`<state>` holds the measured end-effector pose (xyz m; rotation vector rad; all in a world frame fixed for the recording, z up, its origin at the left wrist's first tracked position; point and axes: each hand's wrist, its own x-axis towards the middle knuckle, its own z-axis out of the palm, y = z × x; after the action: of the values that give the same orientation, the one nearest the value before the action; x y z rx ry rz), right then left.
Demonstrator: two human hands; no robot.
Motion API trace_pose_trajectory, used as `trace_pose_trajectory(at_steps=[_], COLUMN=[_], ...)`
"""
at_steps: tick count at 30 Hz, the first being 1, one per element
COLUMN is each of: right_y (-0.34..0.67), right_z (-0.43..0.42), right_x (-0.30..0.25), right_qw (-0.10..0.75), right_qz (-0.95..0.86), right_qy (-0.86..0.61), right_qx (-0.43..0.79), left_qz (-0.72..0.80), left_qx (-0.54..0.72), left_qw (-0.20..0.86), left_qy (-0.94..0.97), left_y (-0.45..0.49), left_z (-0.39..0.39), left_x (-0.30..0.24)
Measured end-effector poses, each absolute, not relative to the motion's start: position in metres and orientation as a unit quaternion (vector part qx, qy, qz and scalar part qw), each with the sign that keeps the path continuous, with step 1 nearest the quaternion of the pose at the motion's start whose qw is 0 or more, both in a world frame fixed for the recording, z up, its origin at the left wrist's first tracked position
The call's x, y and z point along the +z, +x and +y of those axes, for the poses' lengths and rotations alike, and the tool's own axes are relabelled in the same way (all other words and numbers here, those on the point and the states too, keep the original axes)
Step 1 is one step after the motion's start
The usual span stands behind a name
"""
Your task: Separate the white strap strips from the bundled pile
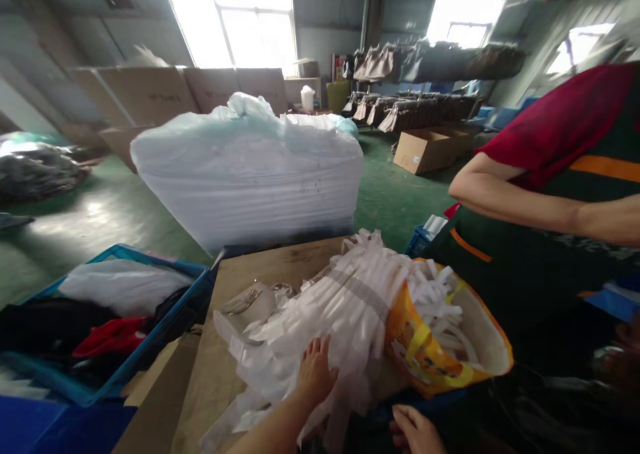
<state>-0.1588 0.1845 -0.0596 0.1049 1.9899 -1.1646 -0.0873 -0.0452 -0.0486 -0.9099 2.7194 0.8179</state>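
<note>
A big heap of white strips (pixel 320 314) lies on the brown tabletop (pixel 200 381), with a grey band (pixel 363 295) across it. My left hand (pixel 316 372) rests on the near side of the heap, fingers stretched out and palm down. Low in the view, by the near edge of the table, is my right hand (pixel 415 431). Its fingers are curled together, and whatever they may hold is hidden. To the right of the heap leans a yellow printed bag (pixel 425 354) with more white rolled strips (pixel 443 301) in its mouth. A clear plastic piece (pixel 250 307) lies left of the heap.
On the left stands a blue crate (pixel 197 291) with red and black cloth and white plastic. Behind the table is a large white plastic-wrapped stack (pixel 260 181). A co-worker in a red sleeve (pixel 565 127) stands close on the right. An open carton (pixel 417 151) sits on the floor.
</note>
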Motion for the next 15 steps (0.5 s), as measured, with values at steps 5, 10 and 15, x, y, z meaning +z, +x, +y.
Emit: trace_pose_trajectory(at_steps=[5, 10, 15], right_y=[-0.2, -0.226, -0.221], right_z=[0.092, 0.036, 0.041], right_x=[-0.065, -0.072, -0.067], right_qw=[0.302, 0.269, 0.251], right_qz=[0.859, 0.905, 0.919], right_qy=[0.008, 0.024, 0.024], right_qx=[-0.414, -0.328, -0.304], left_qz=[0.918, 0.93, 0.955], left_qx=[0.28, 0.258, 0.234], left_qw=[0.129, 0.151, 0.115], left_qy=[-0.251, -0.215, -0.141], left_y=[-0.08, -0.085, -0.109], left_z=[-0.068, -0.08, -0.079], left_x=[-0.051, -0.039, -0.018])
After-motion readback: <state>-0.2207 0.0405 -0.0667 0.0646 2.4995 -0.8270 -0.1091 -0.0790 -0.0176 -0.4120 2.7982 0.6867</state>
